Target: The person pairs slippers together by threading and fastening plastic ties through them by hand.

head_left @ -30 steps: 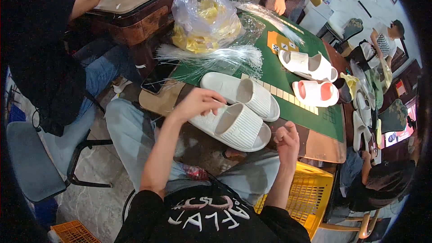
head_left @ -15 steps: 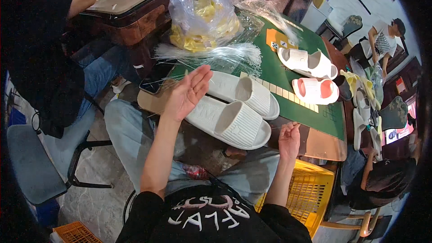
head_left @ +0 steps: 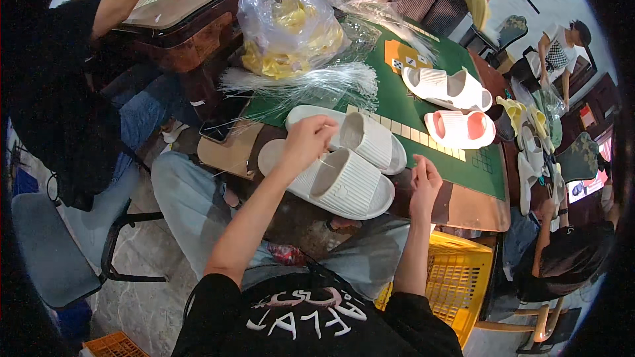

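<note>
A pair of white slide slippers [head_left: 360,185] lies side by side at the table's near edge, ribbed straps toward the right. Above them is my left hand [head_left: 307,145], its fingers drawn into a pinch at the opening of the straps. A thin pale line shows by its fingertips, too fine to name surely. To the right of the pair, my right hand [head_left: 425,185] is raised off the table with loosely bent fingers partly apart; I see nothing in it. Behind the slippers spreads a bundle of clear plastic strands [head_left: 304,86].
A plastic bag [head_left: 288,23] with yellow pieces stands behind the strands. More slippers, one white [head_left: 446,87] and one with a pink insole [head_left: 460,129], lie on the green mat [head_left: 486,178]. A yellow crate [head_left: 456,277] is below right. A phone [head_left: 221,119] lies left; other people surround the tables.
My left hand has gone from spread fingers left of the straps to a pinch over the slippers. My right hand has turned and risen slightly. A person at the back has shifted yellow slippers.
</note>
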`<state>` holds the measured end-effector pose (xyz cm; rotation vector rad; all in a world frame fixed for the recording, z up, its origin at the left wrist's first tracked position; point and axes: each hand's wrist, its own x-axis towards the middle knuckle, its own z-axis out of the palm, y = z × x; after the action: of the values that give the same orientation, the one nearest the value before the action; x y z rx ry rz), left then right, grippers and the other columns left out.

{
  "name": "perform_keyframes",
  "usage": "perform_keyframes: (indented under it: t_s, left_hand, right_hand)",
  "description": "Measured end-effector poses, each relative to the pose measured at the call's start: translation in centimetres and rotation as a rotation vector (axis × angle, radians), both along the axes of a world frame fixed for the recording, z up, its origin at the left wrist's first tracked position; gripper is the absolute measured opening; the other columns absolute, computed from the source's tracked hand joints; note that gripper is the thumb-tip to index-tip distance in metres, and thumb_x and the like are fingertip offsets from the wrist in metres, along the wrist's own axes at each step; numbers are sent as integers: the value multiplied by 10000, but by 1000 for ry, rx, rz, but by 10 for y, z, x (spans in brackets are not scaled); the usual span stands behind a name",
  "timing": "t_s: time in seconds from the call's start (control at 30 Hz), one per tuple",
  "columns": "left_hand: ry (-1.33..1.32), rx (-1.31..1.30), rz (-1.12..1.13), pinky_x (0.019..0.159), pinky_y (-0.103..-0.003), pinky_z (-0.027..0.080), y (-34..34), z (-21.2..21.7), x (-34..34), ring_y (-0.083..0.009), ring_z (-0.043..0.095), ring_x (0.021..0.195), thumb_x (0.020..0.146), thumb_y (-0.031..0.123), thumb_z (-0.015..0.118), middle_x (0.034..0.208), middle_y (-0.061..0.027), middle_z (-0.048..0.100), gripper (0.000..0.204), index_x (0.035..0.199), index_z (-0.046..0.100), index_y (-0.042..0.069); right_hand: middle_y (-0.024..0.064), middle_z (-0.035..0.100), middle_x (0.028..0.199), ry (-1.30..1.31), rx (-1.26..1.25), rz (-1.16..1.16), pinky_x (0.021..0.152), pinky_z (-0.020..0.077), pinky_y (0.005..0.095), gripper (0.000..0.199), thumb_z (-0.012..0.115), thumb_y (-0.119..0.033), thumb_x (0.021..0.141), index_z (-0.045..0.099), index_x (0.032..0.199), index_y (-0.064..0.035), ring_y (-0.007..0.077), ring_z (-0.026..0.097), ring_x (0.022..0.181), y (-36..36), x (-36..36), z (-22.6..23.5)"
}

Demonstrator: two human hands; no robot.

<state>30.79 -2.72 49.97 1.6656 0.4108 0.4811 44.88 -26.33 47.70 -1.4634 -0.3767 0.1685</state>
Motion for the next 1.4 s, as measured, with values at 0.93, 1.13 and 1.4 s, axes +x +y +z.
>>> perform_keyframes:
  t_s: [0.93,1.13,1.4]
  left_hand:
    - [168,629,46,679,-432,479,-15,-4,68,-348,612,779,707,65,554,821,-200,628,150,809,663,47]
    - [-324,593,6,771,-393,467,-68,12,82,-327,593,868,791,65,544,917,-151,636,156,902,638,9]
    - [44,513,-173,688,-469,472,-89,-11,103,-390,598,773,817,174,527,786,-227,611,205,795,634,0]
  right_hand:
    - [5,469,648,-470,-221,-106,536,355,210,67,659,-15,762,643,801,37,68,438,592,23,16,-24]
    - [-26,459,662,-466,-181,-104,539,318,191,96,636,-43,799,627,837,45,48,406,618,24,12,-20]
    - [-11,509,677,-421,-207,-82,565,365,196,76,627,-47,807,611,817,28,51,437,628,26,4,-18]
